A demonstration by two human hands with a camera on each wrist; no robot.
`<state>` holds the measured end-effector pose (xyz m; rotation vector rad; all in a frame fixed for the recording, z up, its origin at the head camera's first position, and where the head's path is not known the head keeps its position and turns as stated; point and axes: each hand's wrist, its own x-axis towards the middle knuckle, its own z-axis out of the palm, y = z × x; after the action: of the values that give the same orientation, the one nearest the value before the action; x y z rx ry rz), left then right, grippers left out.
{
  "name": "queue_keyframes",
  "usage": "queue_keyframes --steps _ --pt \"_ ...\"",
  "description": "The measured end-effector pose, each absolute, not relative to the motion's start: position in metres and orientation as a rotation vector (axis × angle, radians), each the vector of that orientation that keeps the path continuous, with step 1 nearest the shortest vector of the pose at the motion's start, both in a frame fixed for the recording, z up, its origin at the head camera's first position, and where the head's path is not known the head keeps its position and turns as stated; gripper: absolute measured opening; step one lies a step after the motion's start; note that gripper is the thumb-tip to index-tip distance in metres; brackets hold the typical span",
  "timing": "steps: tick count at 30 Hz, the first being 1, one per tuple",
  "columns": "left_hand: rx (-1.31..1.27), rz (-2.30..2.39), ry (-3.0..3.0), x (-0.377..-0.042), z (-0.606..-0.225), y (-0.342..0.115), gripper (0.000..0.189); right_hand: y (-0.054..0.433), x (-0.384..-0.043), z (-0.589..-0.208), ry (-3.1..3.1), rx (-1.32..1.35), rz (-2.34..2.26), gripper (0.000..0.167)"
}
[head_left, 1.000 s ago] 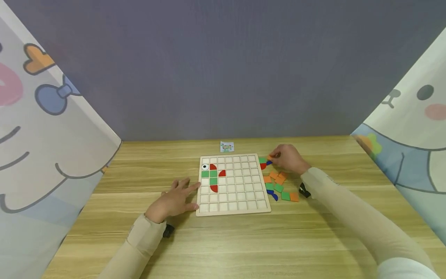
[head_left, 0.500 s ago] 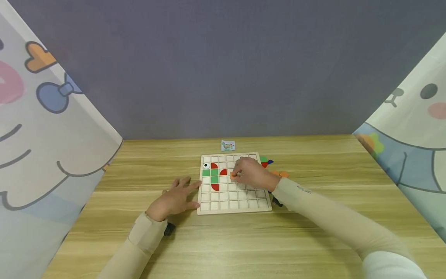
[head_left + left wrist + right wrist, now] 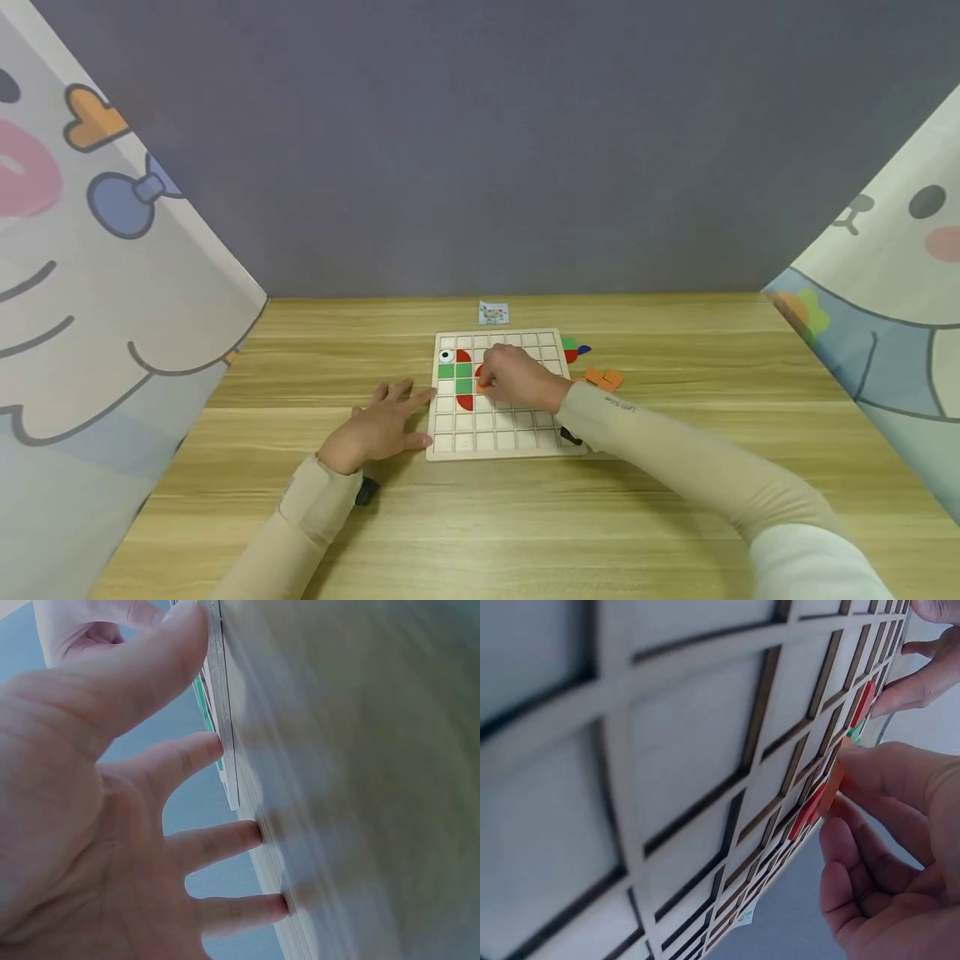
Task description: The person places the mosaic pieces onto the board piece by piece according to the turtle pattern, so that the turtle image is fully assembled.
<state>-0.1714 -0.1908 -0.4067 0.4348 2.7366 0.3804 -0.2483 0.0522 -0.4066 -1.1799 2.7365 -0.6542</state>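
A wooden grid board [image 3: 505, 450] lies on the table, with green square tiles [image 3: 463, 385], red quarter-round tiles [image 3: 465, 402] and a white eye tile [image 3: 446, 356] in its left cells. Over the board, my right hand [image 3: 517, 377] pinches an orange square tile [image 3: 834, 784] between thumb and fingers. That tile stands tilted at a cell beside the green ones, next to a red tile [image 3: 804, 817]. Spread fingers of my left hand [image 3: 378, 429] rest along the board's left edge, thumb and index touching it in the left wrist view, other fingertips on the table.
Orange tiles [image 3: 603, 379] lie just right of the board. Green, red and blue pieces [image 3: 572, 348] sit at its upper right edge. A small picture card [image 3: 493, 313] lies behind the board. My right forearm covers part of the loose tiles.
My right hand has picked up an orange tile from the loose pieces and carried it left over the board to the cells beside the green tiles. The left hand stays put.
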Motion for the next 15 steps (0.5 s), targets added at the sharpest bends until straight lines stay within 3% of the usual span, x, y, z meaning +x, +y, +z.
queue_keyframes --steps 15 --pt "0.444 0.372 2.746 -0.1713 -0.4049 -0.1902 0.074 0.0491 -0.2454 -0.4132 2.769 -1.308 -0.639 0.009"
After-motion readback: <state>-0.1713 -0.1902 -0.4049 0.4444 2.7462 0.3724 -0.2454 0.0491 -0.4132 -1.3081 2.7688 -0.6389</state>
